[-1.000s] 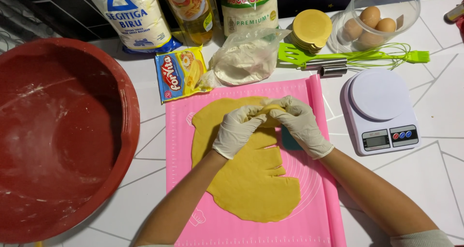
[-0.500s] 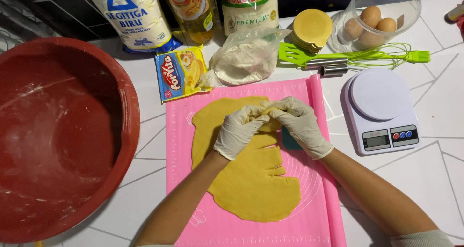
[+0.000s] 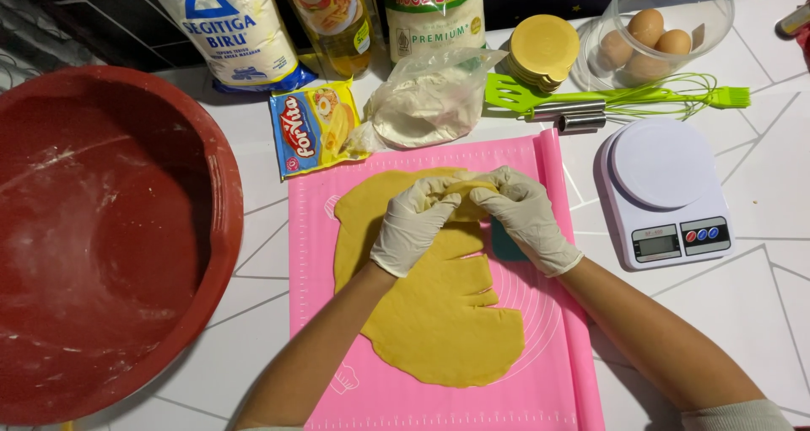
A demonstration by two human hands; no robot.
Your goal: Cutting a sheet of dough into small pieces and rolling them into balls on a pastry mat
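- Dough, rolled into a flat yellow sheet with ragged slits along its right edge, lies on a pink mat on the white bench.
- Left hand, in a pale glove, is closed, its fingers pinching the far edge of the sheet.
- Right hand, gloved alike, is closed on the same far edge; the fingertips of both hands meet over a small raised fold of dough.
- Big red bowl, dusted with flour, sits at the left.
- White kitchen scale stands just right of the mat.
- At the far side lie a bag of flour, a yellow sachet, a green spatula, a whisk and a clear tub of eggs.
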